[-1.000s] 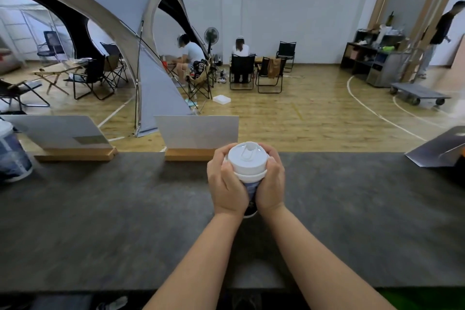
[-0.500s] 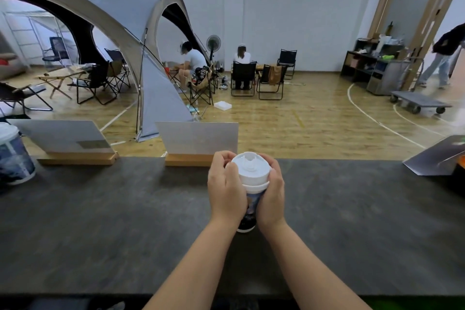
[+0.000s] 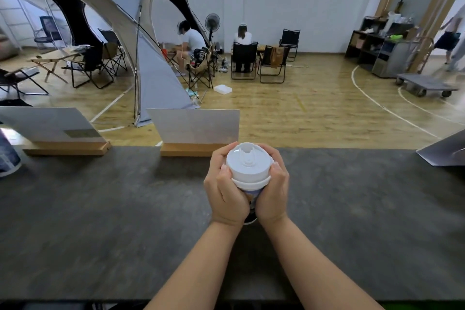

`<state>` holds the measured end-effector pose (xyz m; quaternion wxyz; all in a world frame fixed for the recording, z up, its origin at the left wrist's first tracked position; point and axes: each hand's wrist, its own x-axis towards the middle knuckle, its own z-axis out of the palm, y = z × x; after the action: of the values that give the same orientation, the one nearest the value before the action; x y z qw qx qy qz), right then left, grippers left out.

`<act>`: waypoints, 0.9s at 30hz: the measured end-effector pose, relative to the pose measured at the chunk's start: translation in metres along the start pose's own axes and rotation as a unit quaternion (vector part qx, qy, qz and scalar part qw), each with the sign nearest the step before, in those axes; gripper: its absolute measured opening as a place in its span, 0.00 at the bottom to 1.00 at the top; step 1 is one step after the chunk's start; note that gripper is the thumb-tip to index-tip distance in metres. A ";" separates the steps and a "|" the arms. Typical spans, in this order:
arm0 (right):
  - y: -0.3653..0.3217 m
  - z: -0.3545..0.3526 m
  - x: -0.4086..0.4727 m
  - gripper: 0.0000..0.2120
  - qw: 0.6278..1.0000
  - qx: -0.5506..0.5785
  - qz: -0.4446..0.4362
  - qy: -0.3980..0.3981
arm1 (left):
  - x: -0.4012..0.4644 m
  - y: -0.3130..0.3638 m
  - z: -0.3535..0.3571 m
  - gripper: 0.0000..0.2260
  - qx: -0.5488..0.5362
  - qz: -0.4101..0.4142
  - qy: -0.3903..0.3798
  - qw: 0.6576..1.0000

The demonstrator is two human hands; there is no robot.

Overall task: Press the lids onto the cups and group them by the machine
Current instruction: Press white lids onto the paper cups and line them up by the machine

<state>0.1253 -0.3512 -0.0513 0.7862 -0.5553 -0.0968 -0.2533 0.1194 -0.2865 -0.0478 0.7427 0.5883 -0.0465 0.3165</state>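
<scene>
- The cup stands at the centre of the dark counter, upright, with its white lid on top; only a strip of its printed wall shows between the hands.
- The left hand wraps the cup from 9 o'clock, fingers curled round the lid's edge; the right hand does the same from 3 o'clock, so both grip lid and cup together.
- Step in hand, as I judge it: seating the lid. It looks level, but the hands hide most of the rim, so whether it has snapped fully home cannot be told.
- The next move likely calls for an even downward squeeze all round the rim, then carrying the cup to the group by the machine.
- No machine can be made out; a second cup sits at the counter's 9 o'clock edge, partly cut off, which may mark that side.
- At 11 o'clock just behind the cup stands a card sign in a wooden base; a second sign stands at 10 o'clock.
- A grey sheet lies at 3 o'clock.
- The stretch of counter toward 9 o'clock looks free; the near sign is the one thing to clear.
</scene>
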 end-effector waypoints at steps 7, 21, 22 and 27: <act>-0.004 -0.001 0.001 0.15 1.000 -0.022 0.008 -0.003 | 0.004 0.004 -0.003 0.14 0.015 0.000 -0.035 0.999; -0.015 0.016 -0.021 0.21 0.988 -0.116 -0.002 0.103 | 0.018 0.018 -0.014 0.16 0.082 -0.044 -0.163 0.982; -0.014 0.014 -0.016 0.20 0.988 -0.118 -0.006 0.101 | 0.017 0.015 -0.014 0.16 0.069 -0.040 -0.166 0.983; -0.009 0.006 -0.001 0.17 0.992 -0.097 -0.009 0.084 | 0.011 0.006 -0.003 0.15 0.001 -0.036 -0.097 0.995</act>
<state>0.1203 -0.3477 -0.0423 0.7313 -0.6050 -0.0104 -0.3146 0.1242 -0.2790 -0.0389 0.7449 0.6183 -0.0972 0.2311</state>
